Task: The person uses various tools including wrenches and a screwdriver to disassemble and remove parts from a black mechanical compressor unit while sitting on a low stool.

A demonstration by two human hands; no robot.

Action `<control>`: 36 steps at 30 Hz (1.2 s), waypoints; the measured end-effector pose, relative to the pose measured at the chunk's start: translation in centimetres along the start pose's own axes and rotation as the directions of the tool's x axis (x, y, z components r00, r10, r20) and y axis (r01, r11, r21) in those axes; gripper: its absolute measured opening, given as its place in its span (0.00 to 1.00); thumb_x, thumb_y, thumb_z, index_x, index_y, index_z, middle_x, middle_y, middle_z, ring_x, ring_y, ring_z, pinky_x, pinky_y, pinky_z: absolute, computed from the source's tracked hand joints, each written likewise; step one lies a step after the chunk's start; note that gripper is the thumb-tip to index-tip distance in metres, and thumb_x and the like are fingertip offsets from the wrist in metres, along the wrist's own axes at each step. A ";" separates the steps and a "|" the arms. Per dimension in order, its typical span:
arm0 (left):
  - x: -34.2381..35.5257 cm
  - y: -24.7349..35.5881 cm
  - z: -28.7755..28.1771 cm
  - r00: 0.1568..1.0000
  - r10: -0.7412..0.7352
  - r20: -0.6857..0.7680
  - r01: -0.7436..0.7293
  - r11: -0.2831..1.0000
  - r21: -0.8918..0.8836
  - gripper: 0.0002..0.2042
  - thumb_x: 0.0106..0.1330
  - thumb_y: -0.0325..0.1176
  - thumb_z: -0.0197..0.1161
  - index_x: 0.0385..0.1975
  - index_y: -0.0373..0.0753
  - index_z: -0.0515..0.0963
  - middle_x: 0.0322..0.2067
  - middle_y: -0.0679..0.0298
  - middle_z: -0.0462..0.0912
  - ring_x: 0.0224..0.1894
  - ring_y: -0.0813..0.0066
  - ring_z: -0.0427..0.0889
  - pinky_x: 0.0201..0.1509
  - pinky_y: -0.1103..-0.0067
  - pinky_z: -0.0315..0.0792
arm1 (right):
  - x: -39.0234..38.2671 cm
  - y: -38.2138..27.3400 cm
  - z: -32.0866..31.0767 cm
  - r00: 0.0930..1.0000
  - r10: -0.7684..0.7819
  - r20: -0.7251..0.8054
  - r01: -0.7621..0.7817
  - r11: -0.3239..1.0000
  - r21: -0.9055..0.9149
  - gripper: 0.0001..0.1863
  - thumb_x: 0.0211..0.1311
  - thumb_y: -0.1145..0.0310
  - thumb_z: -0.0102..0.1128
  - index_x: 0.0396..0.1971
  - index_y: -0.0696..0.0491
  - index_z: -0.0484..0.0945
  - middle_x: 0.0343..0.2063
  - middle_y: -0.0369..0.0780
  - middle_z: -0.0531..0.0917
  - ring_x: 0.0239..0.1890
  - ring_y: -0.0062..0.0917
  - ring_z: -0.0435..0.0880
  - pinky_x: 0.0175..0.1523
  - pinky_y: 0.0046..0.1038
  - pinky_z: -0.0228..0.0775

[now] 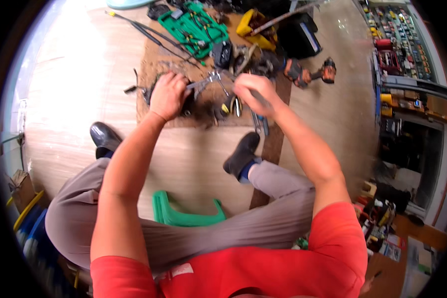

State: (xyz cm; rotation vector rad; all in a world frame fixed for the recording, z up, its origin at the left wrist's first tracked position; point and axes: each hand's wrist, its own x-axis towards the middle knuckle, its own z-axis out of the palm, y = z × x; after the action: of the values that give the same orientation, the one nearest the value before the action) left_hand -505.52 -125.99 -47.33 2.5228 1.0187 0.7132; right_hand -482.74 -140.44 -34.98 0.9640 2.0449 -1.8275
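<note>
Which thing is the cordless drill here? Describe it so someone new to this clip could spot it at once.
Start at the brown mat on the wooden floor in front of the seated person. Go past the right hand to the mat's far right corner. The drill lies there on its side, orange and black, the only orange tool, right of the yellow case and green tray.

A repair shop or hardware workshop is indicated. Hand tools are scattered on a brown mat [203, 107] on the tiled floor; a green socket set tray [199, 26], two cordless drills [310, 72] and shelves of stocked goods [400, 37] are seen.
</note>
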 end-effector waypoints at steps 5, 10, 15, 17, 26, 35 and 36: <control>-0.5 -1.1 0.2 0.993 0.117 -0.002 -0.117 0.992 0.046 0.16 0.63 0.39 0.63 0.47 0.40 0.77 0.52 0.61 0.78 0.60 0.58 0.72 0.67 0.64 0.63 | -1.7 -4.7 -4.1 0.883 -0.251 -0.397 0.156 0.954 -0.257 0.12 0.66 0.63 0.62 0.25 0.55 0.76 0.28 0.46 0.79 0.33 0.43 0.80 0.36 0.39 0.72; -0.6 -0.5 0.3 0.995 0.105 -0.006 -0.104 0.993 0.048 0.15 0.63 0.39 0.63 0.47 0.40 0.77 0.52 0.61 0.78 0.60 0.58 0.71 0.66 0.65 0.63 | -1.0 -7.5 2.1 0.967 -0.249 -0.060 0.253 0.965 0.069 0.17 0.67 0.68 0.60 0.19 0.57 0.69 0.22 0.45 0.74 0.30 0.42 0.76 0.38 0.37 0.68; 0.1 -0.7 0.5 0.988 0.147 -0.051 -0.148 0.989 -0.010 0.14 0.61 0.36 0.64 0.45 0.38 0.77 0.49 0.60 0.78 0.58 0.57 0.72 0.64 0.65 0.65 | 1.6 -1.8 0.4 0.946 0.029 0.322 -0.099 0.975 0.201 0.09 0.66 0.66 0.61 0.32 0.56 0.81 0.30 0.40 0.83 0.31 0.27 0.80 0.37 0.32 0.73; -0.1 -0.6 0.3 0.997 0.071 -0.016 -0.072 0.997 -0.041 0.15 0.61 0.36 0.64 0.46 0.37 0.77 0.49 0.58 0.78 0.57 0.55 0.73 0.63 0.64 0.65 | 2.2 0.0 -2.2 0.995 -0.035 0.089 0.046 0.992 -0.121 0.06 0.64 0.69 0.61 0.35 0.55 0.83 0.32 0.40 0.83 0.31 0.28 0.80 0.38 0.32 0.75; 0.3 -0.4 0.6 0.990 0.126 -0.061 -0.128 0.992 -0.023 0.16 0.60 0.36 0.64 0.46 0.37 0.76 0.48 0.59 0.78 0.57 0.57 0.73 0.65 0.66 0.64 | -0.8 -4.5 0.7 0.966 -0.221 0.132 0.216 0.975 0.054 0.15 0.68 0.55 0.60 0.27 0.52 0.79 0.23 0.42 0.82 0.31 0.35 0.81 0.37 0.35 0.72; -0.9 -1.2 1.4 0.986 0.156 -0.056 -0.156 0.988 0.002 0.15 0.60 0.30 0.55 0.47 0.36 0.77 0.51 0.57 0.80 0.59 0.55 0.74 0.66 0.63 0.65 | -1.6 0.6 -17.0 0.643 -0.271 -0.716 0.019 0.941 -0.339 0.10 0.63 0.69 0.58 0.24 0.56 0.81 0.24 0.43 0.80 0.25 0.30 0.80 0.36 0.32 0.73; -1.1 -1.9 0.7 0.992 0.117 -0.041 -0.117 0.993 -0.010 0.16 0.59 0.30 0.55 0.47 0.36 0.78 0.51 0.57 0.79 0.59 0.55 0.74 0.66 0.63 0.65 | -1.6 -1.6 -14.4 0.692 -0.308 -0.652 0.052 0.923 -0.381 0.10 0.63 0.67 0.60 0.24 0.56 0.78 0.24 0.43 0.79 0.27 0.35 0.80 0.35 0.34 0.73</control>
State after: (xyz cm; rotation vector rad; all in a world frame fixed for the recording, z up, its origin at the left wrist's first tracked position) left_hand -506.87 -125.58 -49.10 2.5846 0.8822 0.8037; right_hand -478.92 -127.28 -29.94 1.5690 2.8694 -1.1738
